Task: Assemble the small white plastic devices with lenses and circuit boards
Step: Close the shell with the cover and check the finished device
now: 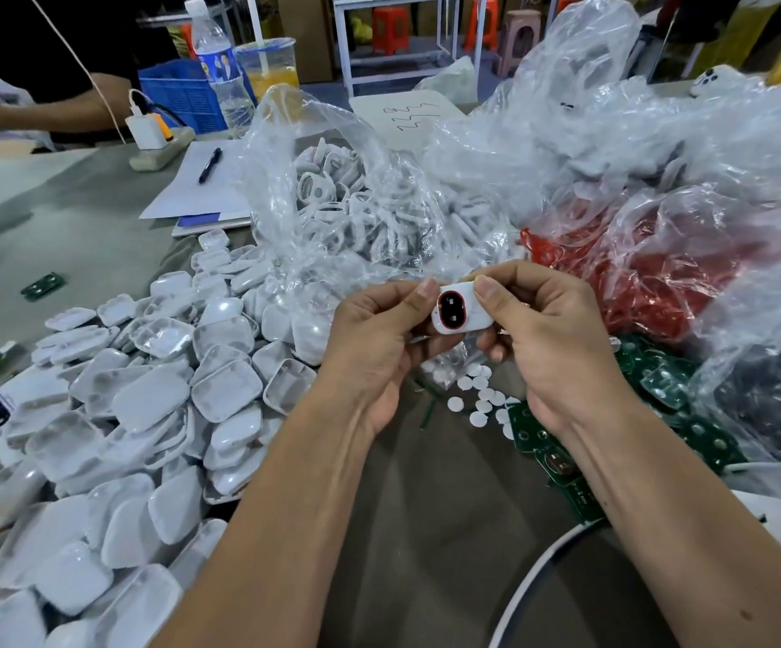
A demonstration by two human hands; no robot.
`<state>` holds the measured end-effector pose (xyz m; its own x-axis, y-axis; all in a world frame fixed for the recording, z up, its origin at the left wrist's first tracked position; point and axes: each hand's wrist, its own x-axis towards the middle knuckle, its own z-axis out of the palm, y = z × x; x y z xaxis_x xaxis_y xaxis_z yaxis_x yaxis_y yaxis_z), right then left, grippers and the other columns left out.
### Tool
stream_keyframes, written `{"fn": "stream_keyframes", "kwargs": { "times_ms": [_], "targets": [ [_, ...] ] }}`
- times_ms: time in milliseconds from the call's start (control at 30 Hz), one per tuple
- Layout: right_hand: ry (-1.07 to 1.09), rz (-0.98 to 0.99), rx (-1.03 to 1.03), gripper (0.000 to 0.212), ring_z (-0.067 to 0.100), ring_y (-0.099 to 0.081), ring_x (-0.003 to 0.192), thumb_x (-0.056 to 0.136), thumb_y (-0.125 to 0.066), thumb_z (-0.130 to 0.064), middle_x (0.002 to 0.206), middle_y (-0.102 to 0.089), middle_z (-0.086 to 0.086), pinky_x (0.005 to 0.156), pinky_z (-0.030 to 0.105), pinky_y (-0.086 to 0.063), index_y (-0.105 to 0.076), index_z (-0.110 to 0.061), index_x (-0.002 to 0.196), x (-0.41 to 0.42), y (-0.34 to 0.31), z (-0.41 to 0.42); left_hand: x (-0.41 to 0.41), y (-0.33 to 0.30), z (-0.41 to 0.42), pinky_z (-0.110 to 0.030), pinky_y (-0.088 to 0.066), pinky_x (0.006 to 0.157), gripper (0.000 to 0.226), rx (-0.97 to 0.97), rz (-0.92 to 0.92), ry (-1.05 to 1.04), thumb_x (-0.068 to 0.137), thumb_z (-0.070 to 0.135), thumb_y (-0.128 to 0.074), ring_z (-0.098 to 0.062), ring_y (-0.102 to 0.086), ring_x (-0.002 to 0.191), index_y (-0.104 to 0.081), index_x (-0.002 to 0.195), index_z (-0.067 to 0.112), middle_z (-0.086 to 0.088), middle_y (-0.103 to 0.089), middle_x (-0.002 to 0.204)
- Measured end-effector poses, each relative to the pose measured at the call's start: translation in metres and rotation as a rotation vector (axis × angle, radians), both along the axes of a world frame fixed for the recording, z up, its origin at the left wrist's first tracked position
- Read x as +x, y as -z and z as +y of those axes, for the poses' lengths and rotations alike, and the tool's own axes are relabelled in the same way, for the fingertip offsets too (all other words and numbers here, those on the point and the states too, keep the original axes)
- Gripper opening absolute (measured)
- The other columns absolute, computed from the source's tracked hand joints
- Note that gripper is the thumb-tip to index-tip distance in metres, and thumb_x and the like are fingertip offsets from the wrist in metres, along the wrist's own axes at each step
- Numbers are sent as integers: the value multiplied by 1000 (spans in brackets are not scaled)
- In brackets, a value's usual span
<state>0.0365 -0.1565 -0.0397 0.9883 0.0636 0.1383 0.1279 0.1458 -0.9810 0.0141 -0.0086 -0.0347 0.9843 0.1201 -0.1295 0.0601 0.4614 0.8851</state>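
Note:
Both hands hold one small white plastic device [465, 310] above the table's middle; its face carries a red oval lens ring with two dark openings. My left hand [379, 339] pinches its left end with the thumb on top. My right hand [547, 339] grips its right end, thumb pressed on the upper face. A heap of white shells [154, 413] covers the table to the left. Green circuit boards [566, 465] lie at the lower right, and small white discs [477, 404] are scattered below my hands.
An open clear bag of white frames [355, 203] stands behind my hands, with a bag of red parts [636, 273] to its right. At the far left sit a notepad with a pen [209, 165], a bottle [220, 67] and a blue crate [178, 93]. Another person's arm [28, 105] rests there.

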Motion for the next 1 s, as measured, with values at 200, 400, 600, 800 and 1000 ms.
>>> {"fn": "stream_keyframes", "kwargs": {
  "times_ms": [200, 400, 600, 800, 1000],
  "targets": [
    [93, 39, 40, 15, 1, -58, 58, 96, -73, -8, 77, -73, -3, 54, 14, -48, -83, -19, 94, 3, -2, -4, 1, 3, 0, -35, -65, 75, 12, 186, 30, 74, 96, 7, -68, -25, -72, 77, -71, 102, -3, -20, -75, 92],
    [111, -5, -52, 5, 2, -65, 61, 91, -80, -12, 73, -74, -6, 56, 15, -50, -80, -16, 93, 1, -1, -5, -1, 3, -2, -28, -63, 71, 21, 282, 5, 157, 90, 3, -74, -23, -74, 74, -69, 105, -10, -20, -77, 90],
    [-8, 67, -99, 15, 2, -65, 56, 97, -72, -14, 59, -69, -10, 55, 21, -54, -81, -11, 87, 1, -3, -4, -4, 1, 0, -35, -65, 72, 25, 325, 29, 168, 77, -8, -82, -34, -75, 77, -67, 97, -7, -27, -74, 92],
    [-44, 78, -109, 15, 3, -67, 55, 98, -71, -14, 64, -73, -6, 52, 19, -53, -82, -10, 88, 1, 0, -3, -4, 3, 1, -43, -65, 74, 26, 370, 20, 162, 79, -4, -84, -40, -76, 81, -64, 96, -5, -23, -76, 87],
    [-37, 127, -131, 17, 6, -51, 46, 98, -72, -18, 56, -64, -5, 45, 17, -43, -79, -8, 86, 4, 5, -6, -1, 2, 5, -46, -65, 75, 17, 274, 44, 161, 101, 11, -62, -40, -76, 87, -71, 94, -2, -25, -76, 95]
  ]
}}
